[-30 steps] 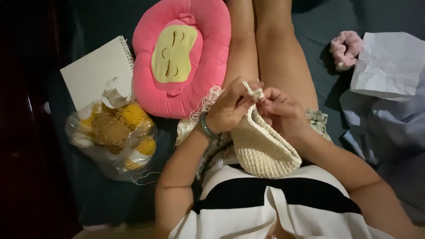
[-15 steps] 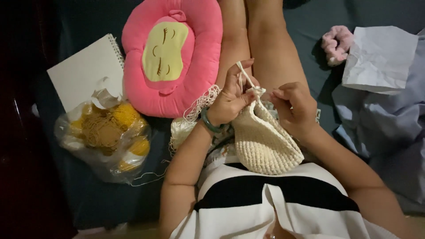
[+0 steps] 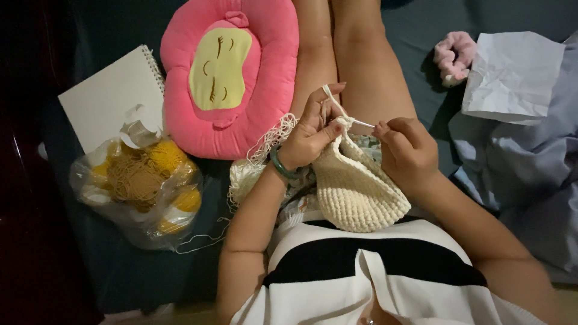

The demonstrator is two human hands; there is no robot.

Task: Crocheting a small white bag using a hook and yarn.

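Observation:
A cream crocheted piece (image 3: 355,186), pouch-shaped, rests on my lap. My left hand (image 3: 310,129) pinches its top edge, with a strand of cream yarn (image 3: 328,96) looped over the raised fingers. A green bangle circles that wrist. My right hand (image 3: 406,150) is closed on a thin crochet hook (image 3: 362,123) whose tip points left into the top edge of the piece. The two hands are a short gap apart above my thighs.
A pink round cushion (image 3: 232,72) lies left of my legs. A spiral notebook (image 3: 111,99) and a clear bag of yellow and brown yarn (image 3: 141,183) sit farther left. Loose cream netting (image 3: 253,162) lies by my left wrist. At right are a pink scrunchie (image 3: 454,57), crumpled white paper (image 3: 512,75) and pale blue cloth (image 3: 530,174).
My hands have separated: the right hand drew back to the right with the hook, and the left hand lifted the yarn strand higher over its fingers.

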